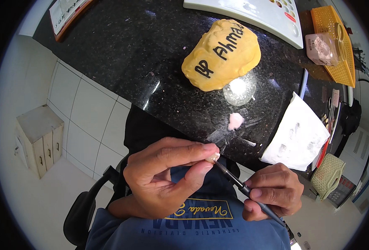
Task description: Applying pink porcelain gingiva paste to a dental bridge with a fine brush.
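Between the thumb and forefinger of my left hand point(161, 173) is a small whitish piece that looks like a dental crown point(212, 158). My right hand point(278, 189) is closed in a pen grip round a thin brush point(233, 179) with a dark handle and metal collar. Its tip touches the crown or sits right beside it; my fingertips cover part of the piece. Both hands are over my lap, just off the near edge of the black speckled counter point(109, 54). A pink-white dab of material point(235, 121) lies on the counter beyond them, amid whitish smears.
A yellow lump point(222, 54) with black handwriting sits beyond the dab. Right of it is a smudged white tissue point(297, 133), with several tools beside it. A white palette point(251, 16) and yellow basket point(338, 46) stand at the back. A chair armrest point(96, 189) is at left.
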The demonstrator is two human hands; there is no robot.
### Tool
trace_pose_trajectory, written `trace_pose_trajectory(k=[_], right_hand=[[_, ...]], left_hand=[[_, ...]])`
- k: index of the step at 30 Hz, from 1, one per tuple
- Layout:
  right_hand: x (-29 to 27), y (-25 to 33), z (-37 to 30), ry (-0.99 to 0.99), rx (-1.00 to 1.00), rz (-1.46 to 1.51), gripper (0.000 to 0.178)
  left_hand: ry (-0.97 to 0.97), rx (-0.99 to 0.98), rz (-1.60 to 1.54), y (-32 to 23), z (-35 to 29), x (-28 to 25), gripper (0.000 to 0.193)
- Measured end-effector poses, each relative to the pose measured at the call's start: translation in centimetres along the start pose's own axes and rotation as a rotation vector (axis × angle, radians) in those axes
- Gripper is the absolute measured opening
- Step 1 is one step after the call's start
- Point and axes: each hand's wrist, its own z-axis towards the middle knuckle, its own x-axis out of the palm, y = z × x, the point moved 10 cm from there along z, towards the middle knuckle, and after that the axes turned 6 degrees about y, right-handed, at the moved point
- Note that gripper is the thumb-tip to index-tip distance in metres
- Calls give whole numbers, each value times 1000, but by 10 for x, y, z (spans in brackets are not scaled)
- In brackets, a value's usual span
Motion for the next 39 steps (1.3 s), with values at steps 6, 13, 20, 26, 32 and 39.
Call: trace_pose_trajectory(k=[6,13,20,26,32,39], right_hand=[[-3,-4,-2,-46,68,29,22],[-3,-3,0,-48,51,22,22],[-4,-2,-2,-62,47,25,22],[-9,-2,-5,-132,14,38,21],[-7,-2,-4,-107,53,22,22],[-4,-4,0,-58,77,24,21]], left_hand=[[0,9,2,-1,1,0,22],[2,9,19,-1,1,0,22],[-1,4,3,0,1,0,22],[-18,-120,-214,13,1,0,18],[-50,-212,-324,22,-1,2,18],[-52,-202,-312,22,-2,1,18]])
